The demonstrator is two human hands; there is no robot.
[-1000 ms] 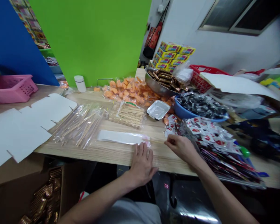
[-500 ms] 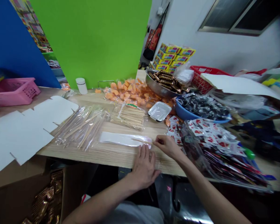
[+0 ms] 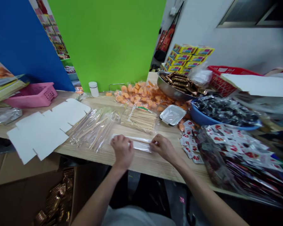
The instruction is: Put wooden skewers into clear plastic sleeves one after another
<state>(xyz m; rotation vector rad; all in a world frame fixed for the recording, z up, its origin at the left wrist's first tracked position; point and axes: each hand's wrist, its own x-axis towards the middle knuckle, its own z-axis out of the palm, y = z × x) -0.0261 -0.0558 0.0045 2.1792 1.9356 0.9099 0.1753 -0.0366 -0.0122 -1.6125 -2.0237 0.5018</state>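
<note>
the person's right hand [image 3: 164,147] has its fingertips pinched together on the end of a thin wooden stick [image 3: 141,140], which lies along a flat clear bag [image 3: 142,147] on the table [image 3: 153,164]. the left hand [image 3: 123,150] rests over the bag's left end, fingers bent; whether they grip it, one cannot tell. behind lie a packet of sticks [image 3: 140,120] and a foil tray [image 3: 172,115].

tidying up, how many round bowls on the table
2: steel bowl beside the orange packets, blue bowl nearer and to its right. Clutter at right may hide others.
</note>
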